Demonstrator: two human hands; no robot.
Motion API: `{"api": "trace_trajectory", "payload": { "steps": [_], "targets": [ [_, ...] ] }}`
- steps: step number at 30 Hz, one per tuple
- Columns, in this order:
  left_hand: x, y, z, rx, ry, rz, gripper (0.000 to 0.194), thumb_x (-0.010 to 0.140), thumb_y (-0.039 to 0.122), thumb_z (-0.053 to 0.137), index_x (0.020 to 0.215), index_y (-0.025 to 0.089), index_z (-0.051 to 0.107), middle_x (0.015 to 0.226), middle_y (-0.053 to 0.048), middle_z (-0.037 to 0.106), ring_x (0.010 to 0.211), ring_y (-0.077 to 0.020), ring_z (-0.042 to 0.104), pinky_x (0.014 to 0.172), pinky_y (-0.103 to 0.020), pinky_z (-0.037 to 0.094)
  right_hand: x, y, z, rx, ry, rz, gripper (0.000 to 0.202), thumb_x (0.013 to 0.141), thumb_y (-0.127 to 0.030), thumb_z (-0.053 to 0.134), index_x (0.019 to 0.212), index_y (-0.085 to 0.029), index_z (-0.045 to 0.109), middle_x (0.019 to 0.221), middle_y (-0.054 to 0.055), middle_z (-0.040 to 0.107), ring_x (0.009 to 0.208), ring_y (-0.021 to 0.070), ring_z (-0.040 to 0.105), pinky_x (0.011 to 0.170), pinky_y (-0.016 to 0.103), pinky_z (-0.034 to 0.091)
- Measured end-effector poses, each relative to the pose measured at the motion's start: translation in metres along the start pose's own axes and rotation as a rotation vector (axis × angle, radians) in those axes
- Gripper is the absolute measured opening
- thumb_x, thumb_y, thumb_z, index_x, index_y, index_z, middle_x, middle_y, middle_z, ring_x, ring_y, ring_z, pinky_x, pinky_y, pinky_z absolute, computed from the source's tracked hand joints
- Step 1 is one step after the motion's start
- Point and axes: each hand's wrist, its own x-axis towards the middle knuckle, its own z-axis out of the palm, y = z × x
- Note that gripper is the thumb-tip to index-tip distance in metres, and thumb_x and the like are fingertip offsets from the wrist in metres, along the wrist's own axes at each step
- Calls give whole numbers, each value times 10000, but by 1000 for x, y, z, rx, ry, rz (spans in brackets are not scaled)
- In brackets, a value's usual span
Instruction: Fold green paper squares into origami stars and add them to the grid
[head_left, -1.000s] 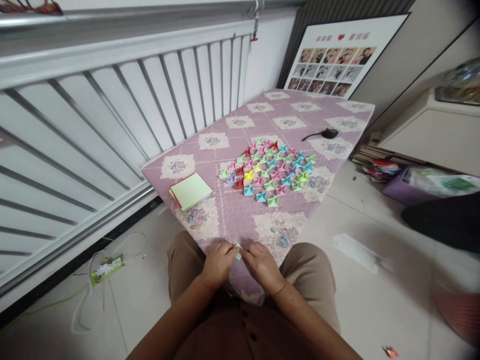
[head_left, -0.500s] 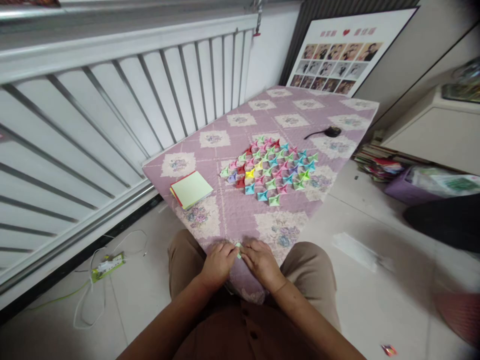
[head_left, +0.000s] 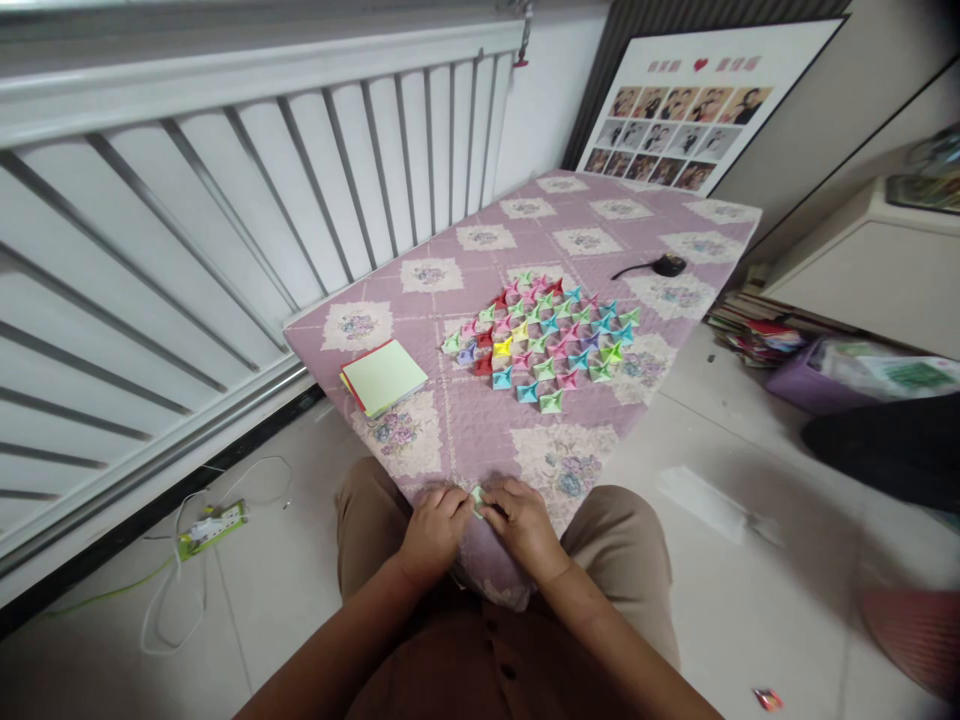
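Note:
Between my hands, at the near corner of the cloth-covered table [head_left: 480, 445], is a small piece of folded light green paper [head_left: 478, 501]. My left hand [head_left: 436, 525] has its fingers closed on the paper's left side. My right hand [head_left: 519, 520] pinches its right side with thumb and fingers. Much of the paper is hidden by the fingertips. Beyond the hands, several folded paper pieces [head_left: 547, 369] in green, pink, blue, red and yellow lie grouped in rows. To the left sits a stack of square paper sheets [head_left: 385, 375], pale green on top.
A dark object with a thin tail [head_left: 667, 265] lies far right on the table. A white radiator [head_left: 300, 190] runs along the left. A photo board [head_left: 675, 110] leans at the back. On the floor are a power strip [head_left: 212, 529] and a purple bin [head_left: 814, 378].
My right fingers have shifted slightly, and a little more of the green paper shows between the hands. The camera view has moved a little.

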Motion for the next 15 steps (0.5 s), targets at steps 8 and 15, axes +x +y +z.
{"api": "trace_trajectory", "payload": {
  "steps": [8,15],
  "targets": [
    [-1,1,5,-7,43,-40,262,912,194,509,1160,225,589,1093,-39,615,963,-193,516,863,-337,446,-1,-6,1,-100,-26,60,51,816,-263,635,795,-226,664,805,27,631,802,190,560,737,306,371],
    [0,1,4,7,50,-26,266,913,239,519,1164,297,583,1070,-28,609,935,-201,512,825,-348,419,-3,-13,0,-250,-27,126,112,824,-339,635,809,-228,636,835,30,623,830,212,533,753,338,317]
  ]
}}
